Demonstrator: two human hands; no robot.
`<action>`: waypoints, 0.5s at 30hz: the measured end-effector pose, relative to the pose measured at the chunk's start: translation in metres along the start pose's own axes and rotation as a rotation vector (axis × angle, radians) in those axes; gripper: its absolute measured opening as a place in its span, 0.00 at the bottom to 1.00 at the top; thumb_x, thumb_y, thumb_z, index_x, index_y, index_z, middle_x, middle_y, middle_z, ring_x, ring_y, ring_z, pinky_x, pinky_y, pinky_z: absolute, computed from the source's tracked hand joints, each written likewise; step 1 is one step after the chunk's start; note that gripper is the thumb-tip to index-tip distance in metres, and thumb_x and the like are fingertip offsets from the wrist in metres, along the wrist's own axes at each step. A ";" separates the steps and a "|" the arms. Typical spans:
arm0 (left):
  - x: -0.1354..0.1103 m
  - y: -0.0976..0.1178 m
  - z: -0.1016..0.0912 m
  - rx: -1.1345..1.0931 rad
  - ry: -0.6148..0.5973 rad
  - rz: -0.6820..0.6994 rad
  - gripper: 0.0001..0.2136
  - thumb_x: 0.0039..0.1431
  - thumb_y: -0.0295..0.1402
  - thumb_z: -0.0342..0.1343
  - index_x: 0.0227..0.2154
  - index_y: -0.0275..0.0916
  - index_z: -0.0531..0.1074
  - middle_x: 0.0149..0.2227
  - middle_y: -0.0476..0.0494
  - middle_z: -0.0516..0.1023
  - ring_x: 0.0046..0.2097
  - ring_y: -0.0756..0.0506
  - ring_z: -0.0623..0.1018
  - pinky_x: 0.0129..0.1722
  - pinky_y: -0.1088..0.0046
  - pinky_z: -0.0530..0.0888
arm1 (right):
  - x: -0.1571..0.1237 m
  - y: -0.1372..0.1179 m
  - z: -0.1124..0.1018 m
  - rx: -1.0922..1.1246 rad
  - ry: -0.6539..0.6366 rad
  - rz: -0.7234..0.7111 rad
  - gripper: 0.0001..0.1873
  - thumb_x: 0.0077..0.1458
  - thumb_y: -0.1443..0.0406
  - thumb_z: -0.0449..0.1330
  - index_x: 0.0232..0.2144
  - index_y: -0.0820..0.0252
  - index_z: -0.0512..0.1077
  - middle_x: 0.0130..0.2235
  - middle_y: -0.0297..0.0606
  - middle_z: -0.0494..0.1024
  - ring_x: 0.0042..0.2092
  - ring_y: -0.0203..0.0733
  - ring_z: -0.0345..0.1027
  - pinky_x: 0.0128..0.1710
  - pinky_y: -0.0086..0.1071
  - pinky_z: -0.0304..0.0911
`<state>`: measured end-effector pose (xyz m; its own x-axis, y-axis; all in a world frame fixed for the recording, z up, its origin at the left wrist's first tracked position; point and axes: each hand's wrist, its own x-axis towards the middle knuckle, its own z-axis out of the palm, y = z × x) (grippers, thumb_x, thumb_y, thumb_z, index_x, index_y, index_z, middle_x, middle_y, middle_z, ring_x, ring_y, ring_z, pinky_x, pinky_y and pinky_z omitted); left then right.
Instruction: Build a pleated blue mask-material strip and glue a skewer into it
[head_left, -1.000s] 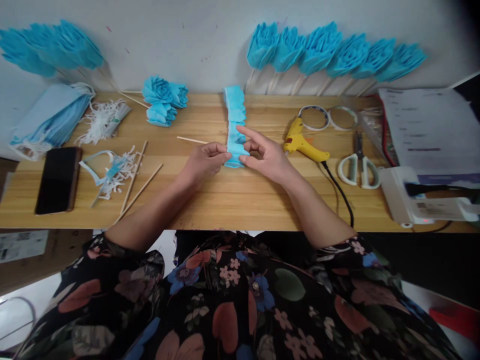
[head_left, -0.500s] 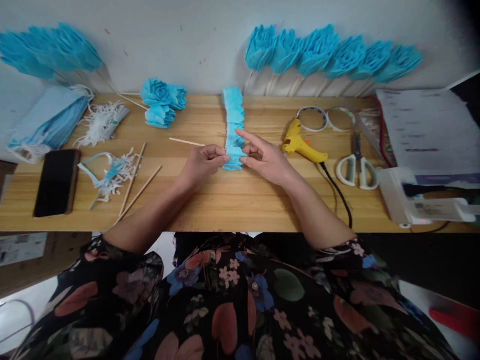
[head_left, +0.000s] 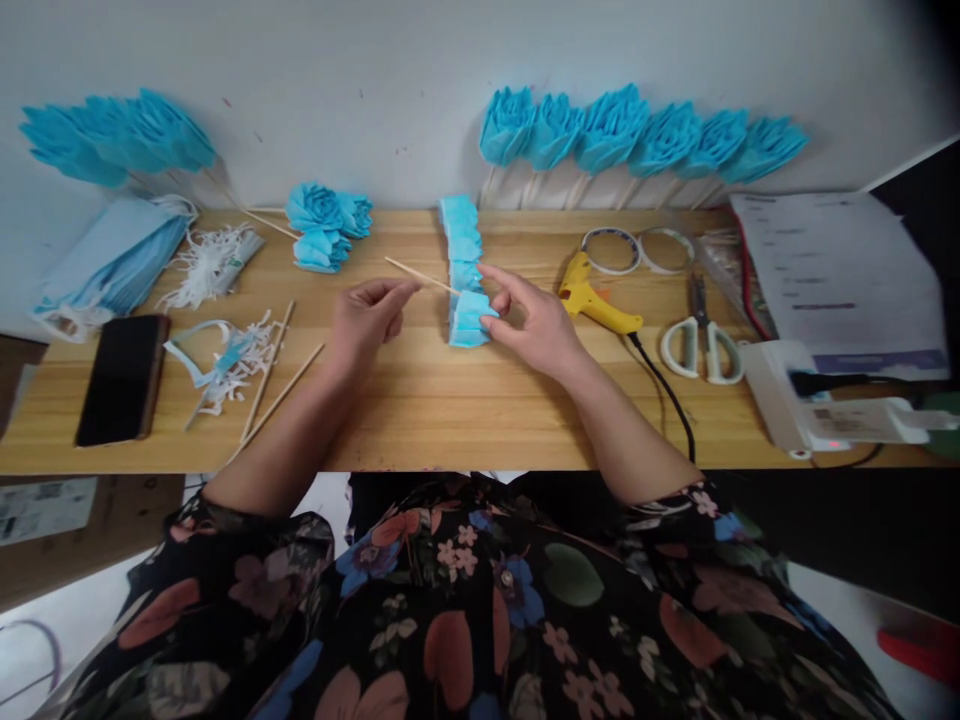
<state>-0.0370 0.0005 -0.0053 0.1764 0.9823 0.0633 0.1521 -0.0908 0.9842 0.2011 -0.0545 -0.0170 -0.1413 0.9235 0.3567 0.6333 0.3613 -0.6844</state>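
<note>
A long strip of pleated blue paper point(head_left: 461, 240) lies on the wooden table point(head_left: 465, 410), running from the wall toward me. My right hand point(head_left: 529, 322) pinches its rolled near end point(head_left: 469, 320) between thumb and fingers. A thin wooden stick point(head_left: 421, 276) runs from the paper roll to my left hand point(head_left: 365, 318), which pinches its left end, a little left of the strip.
A yellow glue gun point(head_left: 592, 296) with a black cord, tape rings point(head_left: 637, 250) and scissors point(head_left: 701, 335) lie to the right. Finished blue paper flowers point(head_left: 637, 135) lean on the wall. A phone point(head_left: 120, 378), paper scraps, more sticks point(head_left: 274, 375) and blue masks point(head_left: 105, 265) sit left.
My left hand let go of the paper strip, moved left and pinched the stick, which now points into the roll. My right hand kept hold of the rolled end.
</note>
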 end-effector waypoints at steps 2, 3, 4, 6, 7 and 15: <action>0.003 -0.001 -0.003 0.120 0.053 0.223 0.11 0.62 0.41 0.64 0.35 0.38 0.82 0.23 0.50 0.73 0.25 0.51 0.72 0.27 0.74 0.69 | 0.000 0.000 0.000 0.002 -0.011 -0.010 0.33 0.60 0.65 0.60 0.68 0.51 0.68 0.41 0.36 0.80 0.41 0.44 0.72 0.51 0.42 0.69; 0.004 -0.002 -0.005 0.198 0.051 0.353 0.10 0.62 0.39 0.63 0.37 0.38 0.82 0.28 0.47 0.78 0.32 0.48 0.77 0.34 0.72 0.74 | 0.000 0.000 0.000 0.003 -0.019 -0.016 0.34 0.60 0.65 0.60 0.68 0.51 0.68 0.41 0.36 0.81 0.41 0.44 0.72 0.51 0.43 0.69; 0.005 -0.004 -0.006 0.282 0.029 0.476 0.09 0.62 0.38 0.63 0.40 0.39 0.83 0.35 0.44 0.82 0.39 0.46 0.80 0.42 0.69 0.76 | -0.001 -0.001 0.000 0.004 -0.027 -0.019 0.34 0.60 0.65 0.60 0.68 0.51 0.68 0.41 0.36 0.81 0.42 0.44 0.72 0.51 0.43 0.69; 0.008 -0.008 -0.011 0.459 -0.057 0.656 0.13 0.63 0.34 0.62 0.49 0.41 0.81 0.47 0.41 0.84 0.51 0.42 0.81 0.55 0.62 0.76 | -0.001 -0.002 0.000 0.010 -0.043 -0.024 0.34 0.60 0.65 0.60 0.68 0.51 0.68 0.42 0.36 0.81 0.42 0.45 0.72 0.52 0.43 0.69; 0.010 -0.012 -0.013 0.548 -0.109 0.707 0.16 0.63 0.32 0.61 0.53 0.42 0.79 0.51 0.40 0.84 0.55 0.41 0.80 0.60 0.58 0.73 | -0.002 -0.003 0.000 0.015 -0.052 -0.030 0.34 0.60 0.64 0.60 0.68 0.50 0.68 0.42 0.36 0.81 0.43 0.45 0.72 0.52 0.43 0.69; 0.025 -0.023 -0.025 0.793 -0.303 0.769 0.10 0.72 0.32 0.52 0.46 0.42 0.79 0.42 0.45 0.85 0.46 0.44 0.81 0.63 0.54 0.68 | -0.002 -0.003 -0.003 0.030 -0.151 -0.057 0.33 0.59 0.64 0.62 0.68 0.52 0.70 0.45 0.39 0.82 0.45 0.46 0.75 0.53 0.44 0.69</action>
<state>-0.0601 0.0316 -0.0224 0.6988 0.5516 0.4555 0.4537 -0.8340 0.3140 0.2014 -0.0581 -0.0142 -0.2903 0.9096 0.2974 0.5982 0.4151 -0.6855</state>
